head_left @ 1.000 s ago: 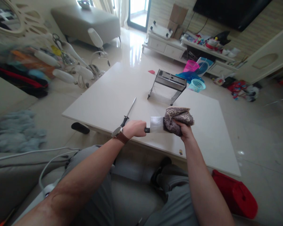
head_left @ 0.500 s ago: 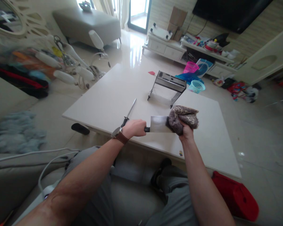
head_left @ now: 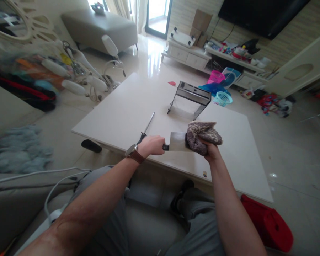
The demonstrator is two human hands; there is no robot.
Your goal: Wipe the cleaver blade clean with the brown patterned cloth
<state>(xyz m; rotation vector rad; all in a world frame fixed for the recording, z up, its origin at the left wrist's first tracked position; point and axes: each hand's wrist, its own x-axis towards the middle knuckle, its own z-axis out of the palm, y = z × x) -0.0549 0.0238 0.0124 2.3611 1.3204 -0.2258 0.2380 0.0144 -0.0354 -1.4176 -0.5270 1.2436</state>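
Note:
My left hand (head_left: 154,145) is closed round the black handle of a cleaver (head_left: 177,141), whose broad blade points right above the table's near edge. A bunched brown-and-cream towel (head_left: 202,137) is gripped in my right hand (head_left: 212,151). It wraps over the far end of the blade and hides the tip. Just beyond my left wrist, a sharpening rod (head_left: 149,122) with a black handle lies on the white table (head_left: 117,110). Farther back stands a metal knife rack (head_left: 193,93) with slots in its top.
A small red piece (head_left: 171,83) lies near the table's far edge. On the floor behind are a light-blue basket (head_left: 222,98) and a pink basket (head_left: 216,76). A red bag (head_left: 266,222) sits at lower right, and a lamp with white shades (head_left: 96,83) stands left of the table.
The towel in my right hand has slid a little left along the blade, toward the handle. My left hand and the cleaver have stayed nearly in place.

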